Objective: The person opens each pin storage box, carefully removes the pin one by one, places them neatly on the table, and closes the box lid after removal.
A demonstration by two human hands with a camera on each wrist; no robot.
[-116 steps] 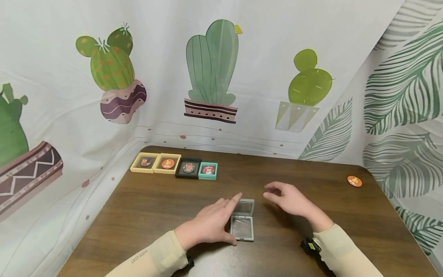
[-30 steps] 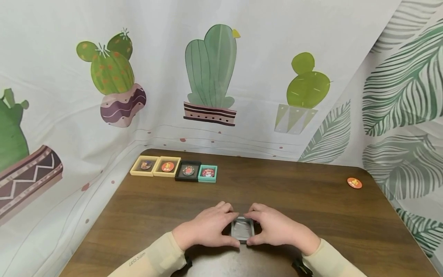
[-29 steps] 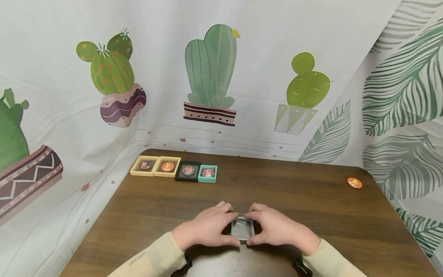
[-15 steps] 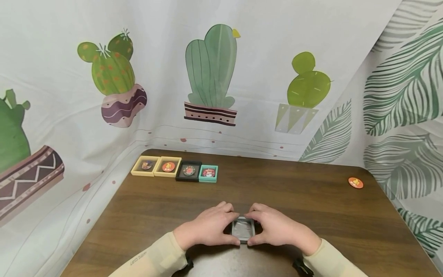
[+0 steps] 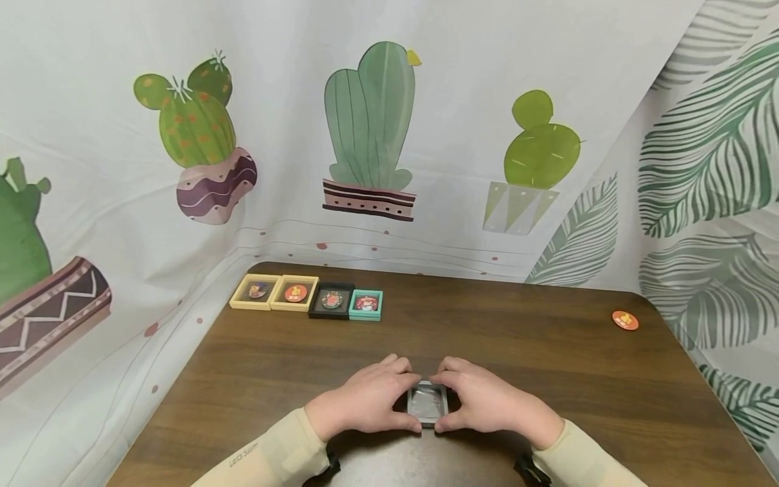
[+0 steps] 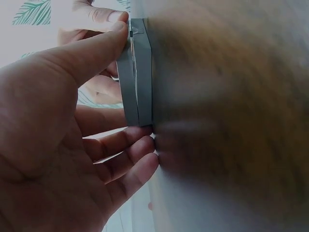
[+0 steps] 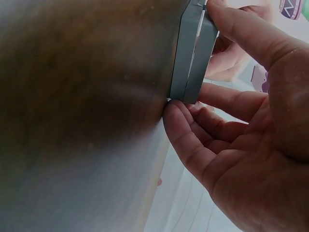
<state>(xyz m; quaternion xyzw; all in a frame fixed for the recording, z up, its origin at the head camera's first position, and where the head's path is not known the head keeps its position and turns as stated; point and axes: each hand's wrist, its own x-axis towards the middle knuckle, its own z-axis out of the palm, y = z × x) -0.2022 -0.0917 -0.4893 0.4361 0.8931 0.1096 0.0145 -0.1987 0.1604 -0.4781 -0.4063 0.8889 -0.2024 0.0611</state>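
Observation:
A small square grey display case (image 5: 427, 403) with a clear film window lies on the brown table, its lid folded over its base. My left hand (image 5: 368, 399) grips its left side, thumb at the near edge and fingers at the far one. Mirroring that, my right hand (image 5: 489, 400) holds the right side. Seen edge-on in the left wrist view, the case (image 6: 139, 77) has its two halves almost together, a thin slit showing towards the thumb. The right wrist view shows the same slit along the case (image 7: 189, 58). Nothing but film shows in the window.
At the back left stand two yellow display cases (image 5: 273, 306), a black one (image 5: 329, 314) and a turquoise one (image 5: 365, 316), each with a round badge inside. A loose orange badge (image 5: 625, 320) lies at the far right. A printed cactus curtain (image 5: 450, 135) hangs behind.
The grey case lay unfolded 3.9 s ago, with my right hand off it. Its lid has since folded down and my right hand has come onto it. Over the last second nothing visibly moves.

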